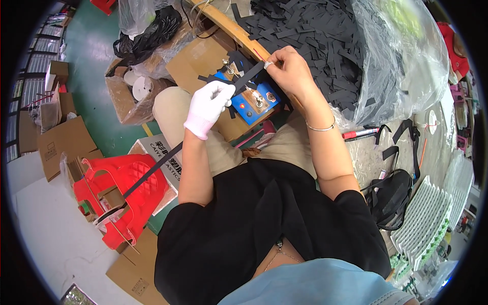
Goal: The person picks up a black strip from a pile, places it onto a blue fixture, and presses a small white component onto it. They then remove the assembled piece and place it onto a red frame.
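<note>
My left hand (pixel 208 105), in a white glove with a pink cuff, is closed on a black webbing strap (pixel 248 78). My right hand (pixel 292 72) is bare, has a white wrap on one finger, and pinches the strap's far end. Between the hands the strap is stretched above a blue device (pixel 250 116) with metal fittings and round buttons. Behind my left wrist a long run of the strap leads down left to a reel (pixel 109 217) at a red plastic stool (pixel 147 185). Other black strips lie about the device, partly hidden by my hands.
Many cut black strips (pixel 315 46) are heaped on the table at the upper right, beside clear plastic sheeting (pixel 394 61). A wooden edge (pixel 229 25) runs along the heap. An open carton (pixel 127 96) stands left; a red marker (pixel 356 133) and a black bag (pixel 391 198) lie right.
</note>
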Action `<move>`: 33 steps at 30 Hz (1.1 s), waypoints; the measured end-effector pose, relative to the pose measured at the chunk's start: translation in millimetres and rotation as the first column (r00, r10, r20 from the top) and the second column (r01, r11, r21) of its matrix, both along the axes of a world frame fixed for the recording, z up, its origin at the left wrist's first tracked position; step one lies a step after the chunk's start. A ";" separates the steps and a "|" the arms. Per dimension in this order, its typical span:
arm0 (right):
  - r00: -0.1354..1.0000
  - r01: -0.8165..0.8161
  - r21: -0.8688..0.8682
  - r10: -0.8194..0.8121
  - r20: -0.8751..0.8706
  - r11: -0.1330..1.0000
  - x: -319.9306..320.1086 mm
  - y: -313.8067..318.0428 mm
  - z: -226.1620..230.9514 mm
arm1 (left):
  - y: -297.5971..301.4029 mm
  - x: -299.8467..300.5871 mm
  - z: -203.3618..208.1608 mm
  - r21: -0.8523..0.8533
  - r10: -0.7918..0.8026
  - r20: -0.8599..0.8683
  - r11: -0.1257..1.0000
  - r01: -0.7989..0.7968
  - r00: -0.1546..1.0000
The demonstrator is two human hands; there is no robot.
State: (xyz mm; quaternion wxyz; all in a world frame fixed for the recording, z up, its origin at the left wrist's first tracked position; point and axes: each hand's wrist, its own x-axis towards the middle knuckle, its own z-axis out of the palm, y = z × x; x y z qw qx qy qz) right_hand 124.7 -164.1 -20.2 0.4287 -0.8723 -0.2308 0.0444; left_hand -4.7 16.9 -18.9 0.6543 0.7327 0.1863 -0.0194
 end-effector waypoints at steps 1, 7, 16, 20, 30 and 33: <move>1.000 0.002 0.000 -0.002 0.000 1.000 0.2 0.2 0.2 | 3.3 -2.0 -2.7 0.008 0.003 -0.024 1.000 -0.003 1.000; 0.999 0.037 -0.100 -0.039 -0.016 0.994 1.6 1.9 0.4 | 7.9 -2.6 -7.6 0.023 0.016 -0.077 1.000 -0.014 0.997; 0.999 0.036 -0.130 -0.041 -0.035 0.991 0.8 4.0 2.5 | 6.7 2.2 -21.0 0.042 0.021 -0.087 0.999 -0.018 0.996; 0.999 0.033 -0.126 -0.038 -0.039 0.991 0.7 4.3 1.7 | 7.3 5.3 -32.4 0.059 0.026 -0.094 0.998 -0.021 0.995; 0.943 -0.113 0.283 0.193 -0.273 0.952 -4.5 -1.7 19.1 | -0.6 -2.2 13.2 -0.015 0.101 0.059 0.995 -0.100 0.993; 0.906 -0.205 0.390 0.325 -0.271 0.898 -7.6 2.8 7.8 | -6.7 8.6 14.2 0.028 0.075 0.076 0.997 -0.077 0.994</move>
